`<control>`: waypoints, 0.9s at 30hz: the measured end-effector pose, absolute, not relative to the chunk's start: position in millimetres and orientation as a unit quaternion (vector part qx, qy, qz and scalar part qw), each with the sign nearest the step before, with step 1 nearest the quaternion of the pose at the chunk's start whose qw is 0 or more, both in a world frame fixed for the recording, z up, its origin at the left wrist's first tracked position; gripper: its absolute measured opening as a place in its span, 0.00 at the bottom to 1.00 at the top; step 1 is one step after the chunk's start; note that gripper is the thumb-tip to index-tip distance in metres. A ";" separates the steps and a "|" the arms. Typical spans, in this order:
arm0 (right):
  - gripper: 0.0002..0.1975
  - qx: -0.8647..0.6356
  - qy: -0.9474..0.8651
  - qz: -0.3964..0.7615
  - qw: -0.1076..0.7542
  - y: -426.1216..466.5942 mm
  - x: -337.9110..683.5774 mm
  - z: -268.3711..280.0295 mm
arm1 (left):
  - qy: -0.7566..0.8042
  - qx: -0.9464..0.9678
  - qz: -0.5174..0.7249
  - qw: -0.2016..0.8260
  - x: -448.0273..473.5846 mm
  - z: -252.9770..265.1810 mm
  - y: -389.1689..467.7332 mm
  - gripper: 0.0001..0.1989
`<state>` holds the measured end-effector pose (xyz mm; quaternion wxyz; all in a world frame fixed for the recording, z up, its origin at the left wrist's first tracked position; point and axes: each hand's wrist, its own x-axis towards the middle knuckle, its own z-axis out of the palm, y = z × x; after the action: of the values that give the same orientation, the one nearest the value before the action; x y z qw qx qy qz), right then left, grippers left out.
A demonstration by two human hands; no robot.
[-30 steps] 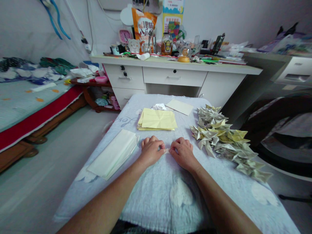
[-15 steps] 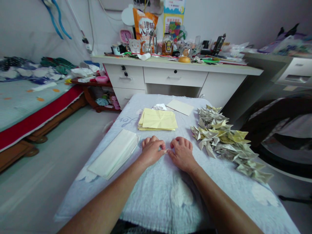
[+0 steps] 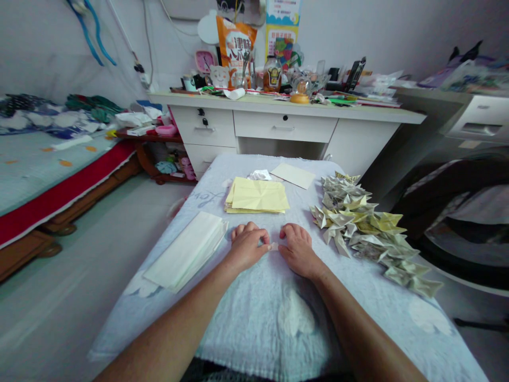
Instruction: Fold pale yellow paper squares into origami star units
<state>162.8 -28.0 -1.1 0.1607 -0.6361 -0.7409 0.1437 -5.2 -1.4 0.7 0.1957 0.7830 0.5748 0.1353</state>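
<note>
Low over the cloth-covered table, my left hand point(image 3: 247, 246) pinches the left end of a small whitish strip point(image 3: 274, 247), apparently paper, between thumb and fingertips. At its other end is my right hand point(image 3: 298, 250), fingers curled and thumb on the strip. Just beyond both hands lies a stack of creased yellow paper point(image 3: 260, 195). To the left of my left hand are folded white sheets point(image 3: 186, 249). A pile of pointed folded-paper pieces point(image 3: 361, 223), grey, white and yellow, spreads on the right.
A pale blue cloth point(image 3: 246, 323) covers the table. At its far end are a cream sheet point(image 3: 293, 175) and crumpled white paper point(image 3: 260, 174). Behind stands a cluttered white desk point(image 3: 286, 126). A bed point(image 3: 59, 175) is on the left, a washing machine point(image 3: 469, 212) on the right.
My right hand has shifted slightly right and away from the left, so more of the small strip shows between them. My left hand stays nearly still.
</note>
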 end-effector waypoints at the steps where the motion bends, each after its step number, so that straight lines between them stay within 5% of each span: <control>1: 0.11 -0.638 -0.740 0.145 0.158 -27.6 162.7 -0.9 | 0.575 0.782 0.137 0.195 -4.7 0.5 -1.6 0.07; 14: 0.14 -0.635 -0.750 0.103 0.155 -31.7 158.2 -5.9 | 0.580 0.778 0.152 0.189 -2.2 -2.0 -2.6 0.11; 20: 0.09 -0.605 -0.770 0.090 0.182 -36.9 162.3 -5.1 | 0.552 0.798 0.174 0.169 -5.2 -5.6 -6.2 0.11; 27: 0.14 -0.567 -0.773 0.143 0.246 -37.9 170.6 -7.5 | 0.522 0.801 0.213 0.201 -8.3 -4.5 -6.1 0.10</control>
<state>170.6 -37.9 -7.5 0.2455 -0.5666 -0.7733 0.1434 -8.3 -6.1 -4.5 0.2005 0.8010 0.5222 0.2134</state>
